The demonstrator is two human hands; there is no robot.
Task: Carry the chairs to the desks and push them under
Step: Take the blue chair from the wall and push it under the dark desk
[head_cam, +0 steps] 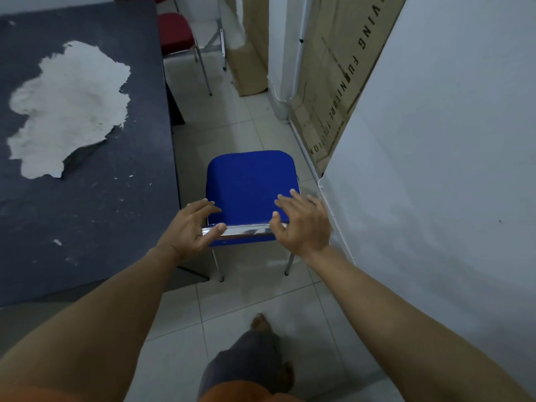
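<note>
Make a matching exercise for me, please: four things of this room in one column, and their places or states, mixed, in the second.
1. blue chair
2. red chair
3. desk
4. printed cardboard

A. upright, on the far right
B. left side, top surface torn
C. far end, beside the desk
D. centre, nearest the viewer

Pairs: 1-D, 2-C, 3-B, 4-A

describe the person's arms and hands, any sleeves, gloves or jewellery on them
The left arm and right arm are bare as far as the frame shows, with no sleeves. The left hand and right hand wear no gloves, and no rings, watch or wristband show. Orange cloth at the bottom edge may be clothing; which garment cannot be told.
</note>
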